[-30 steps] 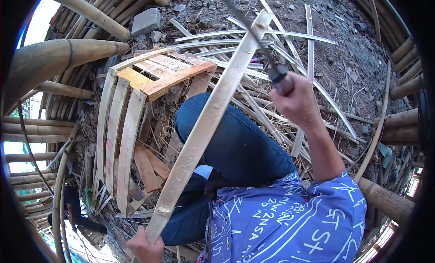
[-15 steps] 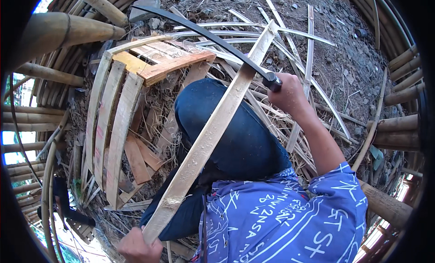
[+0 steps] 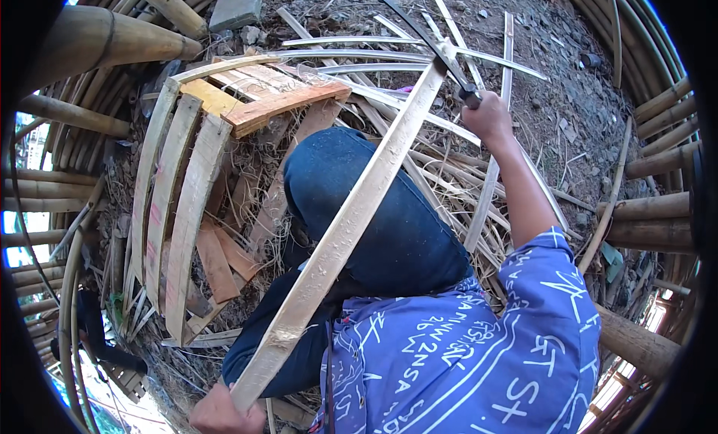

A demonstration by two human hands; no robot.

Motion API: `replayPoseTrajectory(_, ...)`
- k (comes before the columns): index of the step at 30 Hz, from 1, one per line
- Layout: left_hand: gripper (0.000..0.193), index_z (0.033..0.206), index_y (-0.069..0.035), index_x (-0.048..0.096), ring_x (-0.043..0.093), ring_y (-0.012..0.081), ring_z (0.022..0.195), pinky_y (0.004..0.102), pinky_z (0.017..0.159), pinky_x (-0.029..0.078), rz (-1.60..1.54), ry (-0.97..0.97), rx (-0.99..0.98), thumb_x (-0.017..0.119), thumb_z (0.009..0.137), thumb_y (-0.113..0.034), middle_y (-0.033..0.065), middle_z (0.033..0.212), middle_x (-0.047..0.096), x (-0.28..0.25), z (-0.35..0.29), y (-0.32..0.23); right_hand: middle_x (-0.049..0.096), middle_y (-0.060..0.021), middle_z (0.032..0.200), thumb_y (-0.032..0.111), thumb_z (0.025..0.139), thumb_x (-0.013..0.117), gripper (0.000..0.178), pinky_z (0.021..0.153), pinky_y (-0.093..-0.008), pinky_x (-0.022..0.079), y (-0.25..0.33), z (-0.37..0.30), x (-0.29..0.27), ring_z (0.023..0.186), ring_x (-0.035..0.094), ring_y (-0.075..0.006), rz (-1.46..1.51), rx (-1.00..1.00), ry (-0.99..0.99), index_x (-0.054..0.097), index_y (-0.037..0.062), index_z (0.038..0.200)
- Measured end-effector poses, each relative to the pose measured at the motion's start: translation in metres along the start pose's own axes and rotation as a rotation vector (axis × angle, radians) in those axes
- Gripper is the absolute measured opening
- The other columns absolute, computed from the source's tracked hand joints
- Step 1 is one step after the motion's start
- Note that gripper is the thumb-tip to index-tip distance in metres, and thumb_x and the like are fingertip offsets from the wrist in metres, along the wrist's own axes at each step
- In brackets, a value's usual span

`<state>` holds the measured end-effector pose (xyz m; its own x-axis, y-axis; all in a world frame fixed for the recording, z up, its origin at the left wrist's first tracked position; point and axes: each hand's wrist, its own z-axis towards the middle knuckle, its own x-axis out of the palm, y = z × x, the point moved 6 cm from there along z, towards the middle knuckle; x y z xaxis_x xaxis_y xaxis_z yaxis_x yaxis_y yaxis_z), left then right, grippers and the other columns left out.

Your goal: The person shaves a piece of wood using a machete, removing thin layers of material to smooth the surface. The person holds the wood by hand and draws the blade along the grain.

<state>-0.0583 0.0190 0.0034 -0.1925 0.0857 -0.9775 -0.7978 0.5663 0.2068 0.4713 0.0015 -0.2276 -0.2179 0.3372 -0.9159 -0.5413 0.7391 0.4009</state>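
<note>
A long pale split-bamboo strip (image 3: 340, 243) slants from lower left to upper middle, its hollow side facing up, across my bent knee. My left hand (image 3: 226, 410) is closed around its near end. Out to the upper right, my right hand (image 3: 488, 120) grips the dark handle of a long, curved machete (image 3: 411, 24). The blade crosses the strip close to its far end, and its tip runs up to the frame's top edge. Whether the edge bites into the bamboo I cannot tell.
A slatted wooden crate (image 3: 288, 108) stands left of my knee. Thin bamboo strips (image 3: 485, 202) and shavings lie on the stony ground to the right and ahead. A grey block (image 3: 235, 10) sits at the far left. Bamboo poles (image 3: 112, 49) wall both sides.
My right hand has moved farther out and slightly right. The machete has slid along the strip to its far end, its blade now pointing more steeply away. My left hand keeps its hold.
</note>
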Motion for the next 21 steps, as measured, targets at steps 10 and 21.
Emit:
replayPoseTrajectory(10, 0.021, 0.071, -0.006, 0.056, 0.053, 0.0368, 0.048, 0.0448, 0.049, 0.045, 0.018, -0.031, -0.028, 0.065, 0.059, -0.021, 0.0174, 0.054, 0.052, 0.006, 0.011, 0.007, 0.061, -0.0212, 0.065, 0.016, 0.071, 0.059, 0.018, 0.062, -0.0419, 0.048, 0.052, -0.068, -0.047, 0.064, 0.062, -0.0352, 0.352, -0.041, 0.087, 0.062, -0.0012, 0.074)
replayPoseTrajectory(21, 0.024, 0.073, -0.011, 0.057, 0.052, 0.0327, 0.048, 0.0423, 0.047, 0.041, 0.194, -0.104, -0.01, 0.068, 0.056, -0.022, 0.0124, 0.054, 0.051, -0.03, 0.014, -0.004, 0.065, -0.0226, 0.077, 0.014, 0.071, 0.06, 0.017, 0.072, -0.0447, 0.051, 0.022, -0.034, -0.005, 0.075, 0.066, -0.0361, -0.044, -0.025, 0.266, 0.064, -0.0002, 0.08)
